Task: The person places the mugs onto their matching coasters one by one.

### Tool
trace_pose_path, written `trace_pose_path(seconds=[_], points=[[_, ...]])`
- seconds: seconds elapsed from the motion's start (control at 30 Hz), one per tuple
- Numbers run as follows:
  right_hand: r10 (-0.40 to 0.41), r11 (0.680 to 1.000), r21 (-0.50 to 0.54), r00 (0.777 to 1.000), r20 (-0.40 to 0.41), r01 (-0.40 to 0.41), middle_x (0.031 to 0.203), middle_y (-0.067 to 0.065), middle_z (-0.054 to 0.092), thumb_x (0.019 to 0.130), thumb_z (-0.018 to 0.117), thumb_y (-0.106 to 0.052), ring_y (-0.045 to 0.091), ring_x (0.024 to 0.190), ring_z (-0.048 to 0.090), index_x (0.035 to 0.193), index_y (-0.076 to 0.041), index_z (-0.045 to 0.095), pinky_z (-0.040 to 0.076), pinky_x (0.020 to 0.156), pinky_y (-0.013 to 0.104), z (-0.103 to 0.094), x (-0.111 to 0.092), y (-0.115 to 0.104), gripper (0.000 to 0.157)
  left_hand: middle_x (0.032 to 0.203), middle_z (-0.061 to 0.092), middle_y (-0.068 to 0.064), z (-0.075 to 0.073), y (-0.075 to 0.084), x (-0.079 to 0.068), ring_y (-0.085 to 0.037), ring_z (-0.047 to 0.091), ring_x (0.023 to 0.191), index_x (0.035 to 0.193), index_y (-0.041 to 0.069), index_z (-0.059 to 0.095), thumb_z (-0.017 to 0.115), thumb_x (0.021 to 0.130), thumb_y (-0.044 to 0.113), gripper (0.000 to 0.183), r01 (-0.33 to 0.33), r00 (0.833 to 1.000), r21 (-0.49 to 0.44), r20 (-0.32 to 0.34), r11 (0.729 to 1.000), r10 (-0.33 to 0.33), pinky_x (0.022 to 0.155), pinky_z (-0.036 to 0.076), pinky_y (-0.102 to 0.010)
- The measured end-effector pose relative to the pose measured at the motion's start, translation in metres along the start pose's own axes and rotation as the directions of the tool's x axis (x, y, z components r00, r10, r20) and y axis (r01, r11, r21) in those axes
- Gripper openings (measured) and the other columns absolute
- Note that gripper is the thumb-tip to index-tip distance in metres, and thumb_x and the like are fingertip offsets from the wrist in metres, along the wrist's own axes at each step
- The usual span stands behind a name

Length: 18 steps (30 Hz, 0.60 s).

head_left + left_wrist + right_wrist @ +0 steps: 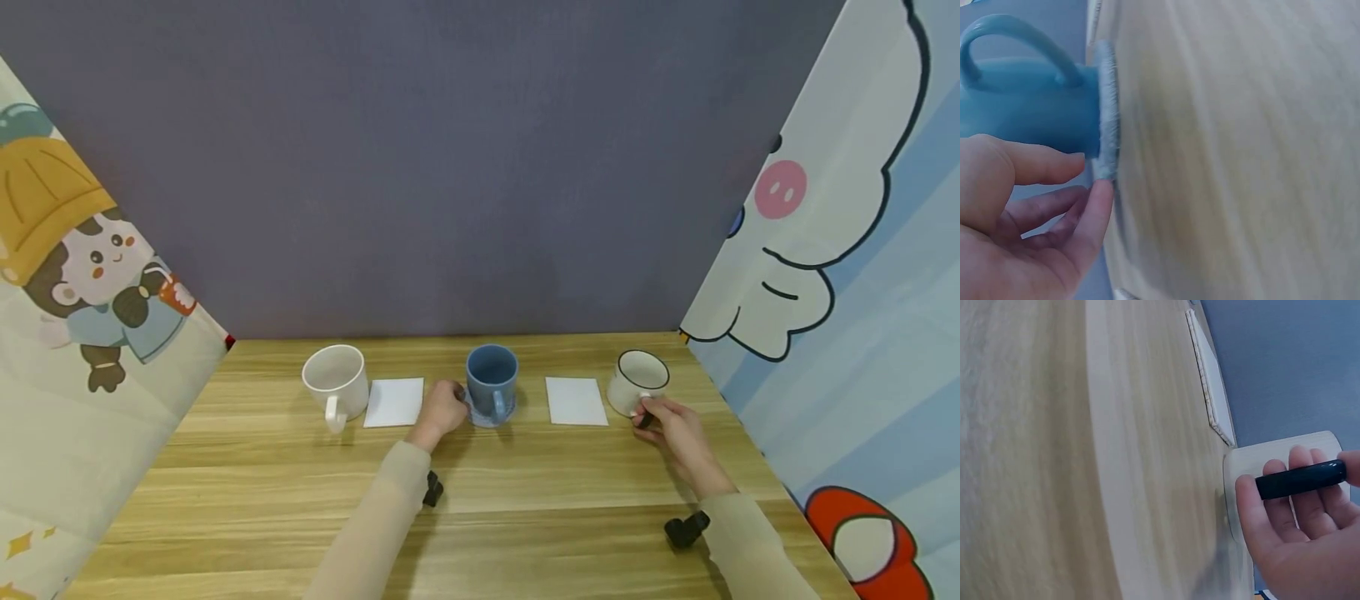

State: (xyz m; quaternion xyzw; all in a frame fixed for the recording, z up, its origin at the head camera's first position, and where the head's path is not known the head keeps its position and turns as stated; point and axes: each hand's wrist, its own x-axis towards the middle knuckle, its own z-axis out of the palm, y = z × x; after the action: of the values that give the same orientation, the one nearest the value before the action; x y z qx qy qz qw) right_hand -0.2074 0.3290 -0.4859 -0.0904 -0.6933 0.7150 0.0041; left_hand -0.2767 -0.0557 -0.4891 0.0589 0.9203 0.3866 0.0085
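In the head view a blue mug (491, 373) stands upright on a round, pale blue coaster (481, 417) mid-table. My left hand (442, 407) is at the coaster's left side. From the left wrist, one fingertip touches the edge of the coaster (1107, 112), and the thumb lies close along the lower wall of the blue mug (1035, 106). Over on the right stands a white mug with a dark rim (637, 379). My right hand (675, 429) holds its black handle (1300, 479), thumb at one end and fingers curled behind it.
A larger white mug (335, 379) stands at the left, its handle toward me. Next to it lies a white square coaster (394, 402); a second white square coaster (576, 401) lies between the blue mug and the dark-rimmed one. A grey panel (450, 167) rises behind the wooden table (540, 517).
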Motion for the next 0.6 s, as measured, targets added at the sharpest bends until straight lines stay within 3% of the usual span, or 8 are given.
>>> trace_pose_path(seconds=[0.17, 0.37, 0.5, 0.6], points=[[-0.016, 0.999, -0.037, 1.0, -0.02, 0.015, 0.09, 0.003, 0.064, 0.107, 0.051, -0.02, 0.012, 0.081, 0.064, 0.105, 0.006, 0.061, 0.058, 0.077, 0.032, -0.002, 0.001, 0.0, 0.029, 0.116, 0.068, -0.026, -0.009, 0.006, -0.004, -0.043, 0.065, 0.109, 0.117, -0.01, 0.069, 0.064, 0.087, 0.002, 0.032, -0.012, 1.0, -0.027, -0.019, 1.0, 0.012, 0.09, 0.054, -0.053], [-0.036, 0.993, -0.109, 0.999, -0.022, 0.033, 0.091, 0.004, 0.064, 0.108, 0.05, -0.023, 0.01, 0.08, 0.064, 0.113, 0.012, 0.058, 0.058, 0.077, 0.033, -0.006, 0.002, 0.001, 0.036, 0.111, 0.07, -0.024, -0.02, 0.017, -0.01, -0.043, 0.066, 0.107, 0.116, -0.006, 0.071, 0.063, 0.087, 0.005, 0.032, -0.04, 0.993, 0.009, -0.114, 0.999, 0.041, 0.088, 0.055, -0.053], [-0.037, 0.991, -0.126, 0.999, -0.022, 0.034, 0.091, 0.004, 0.063, 0.108, 0.05, -0.025, 0.01, 0.08, 0.064, 0.115, 0.014, 0.056, 0.059, 0.077, 0.034, -0.006, 0.002, 0.0, 0.04, 0.113, 0.069, -0.025, -0.03, 0.03, -0.017, -0.044, 0.064, 0.11, 0.117, -0.009, 0.069, 0.063, 0.09, 0.005, 0.031, -0.078, 0.979, 0.021, -0.185, 0.997, 0.08, 0.091, 0.054, -0.053], [-0.034, 0.99, -0.138, 0.999, -0.016, 0.031, 0.091, 0.004, 0.062, 0.108, 0.05, -0.028, 0.011, 0.08, 0.063, 0.114, 0.013, 0.056, 0.059, 0.077, 0.034, -0.007, 0.003, 0.001, 0.042, 0.11, 0.068, -0.024, -0.038, 0.044, -0.022, -0.041, 0.064, 0.107, 0.115, -0.01, 0.069, 0.063, 0.09, 0.005, 0.029, -0.135, 0.958, 0.042, -0.25, 0.99, 0.141, 0.091, 0.053, -0.052]])
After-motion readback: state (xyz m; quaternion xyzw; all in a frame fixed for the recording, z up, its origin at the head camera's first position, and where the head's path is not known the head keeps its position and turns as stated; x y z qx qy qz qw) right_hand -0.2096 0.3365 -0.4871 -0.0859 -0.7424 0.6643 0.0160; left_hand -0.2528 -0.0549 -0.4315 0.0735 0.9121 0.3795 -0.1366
